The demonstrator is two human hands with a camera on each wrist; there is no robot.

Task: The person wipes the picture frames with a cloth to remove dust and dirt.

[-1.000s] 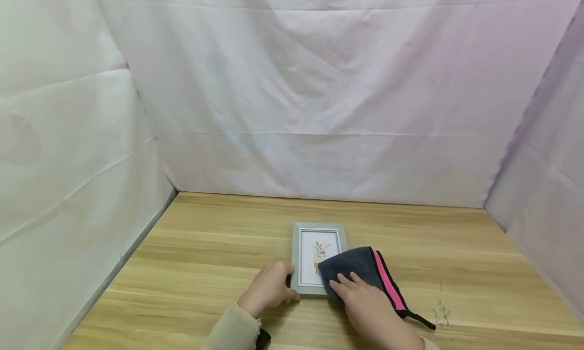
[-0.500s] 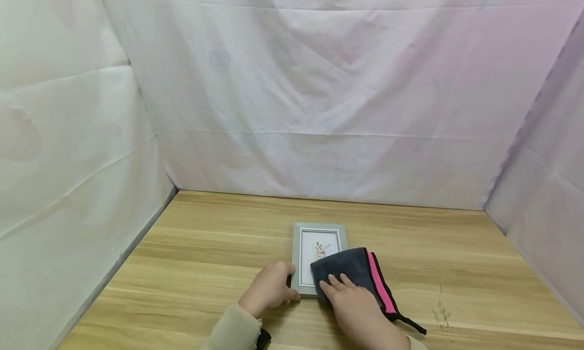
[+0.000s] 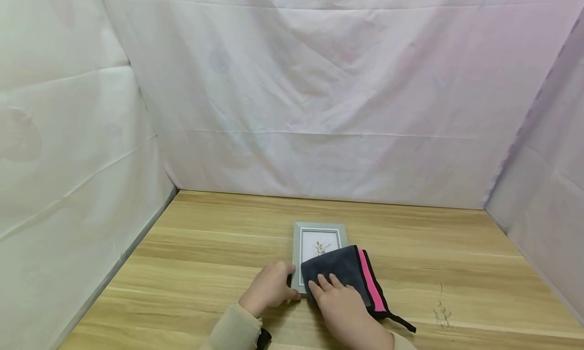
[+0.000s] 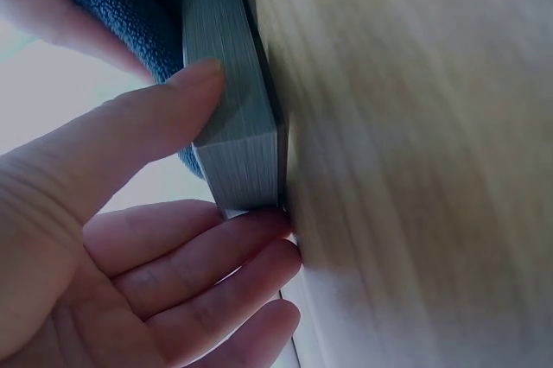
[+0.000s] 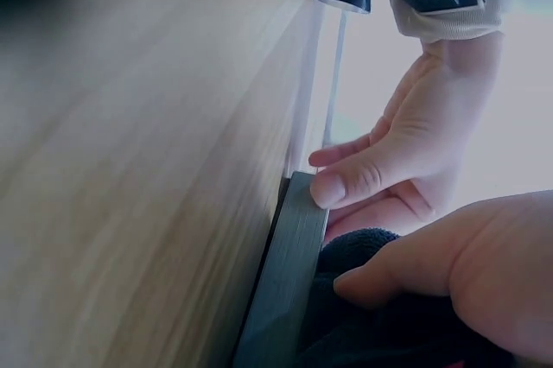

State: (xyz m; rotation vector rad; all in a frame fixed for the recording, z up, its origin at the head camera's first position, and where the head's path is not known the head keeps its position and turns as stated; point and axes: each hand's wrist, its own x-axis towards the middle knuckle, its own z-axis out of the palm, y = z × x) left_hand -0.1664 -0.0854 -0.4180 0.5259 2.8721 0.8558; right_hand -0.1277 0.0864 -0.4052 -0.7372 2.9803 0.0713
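Note:
A grey picture frame (image 3: 296,248) with a plant print lies flat on the wooden table. My left hand (image 3: 269,286) holds its lower left corner; in the left wrist view the thumb of that hand (image 4: 112,143) is on one side edge and the fingers lie against the adjoining one. Under my right hand (image 3: 344,309), spread fingers press a dark grey cloth (image 3: 337,266) with a pink, black-edged strip onto the frame's lower part, hiding much of the print. The right wrist view shows my right thumb (image 5: 389,277) on the cloth beside the frame's edge (image 5: 285,273).
The wooden table (image 3: 219,223) has a thin dark plant-like marking (image 3: 441,312) on its right side. White fabric hangs behind (image 3: 319,86), at the left (image 3: 68,137) and at the right. The cloth's black loop (image 3: 401,322) trails right. A black band is at my left cuff.
My right hand and the cloth have slid left across the picture frame, covering more of the print. My left hand and the frame have stayed in place.

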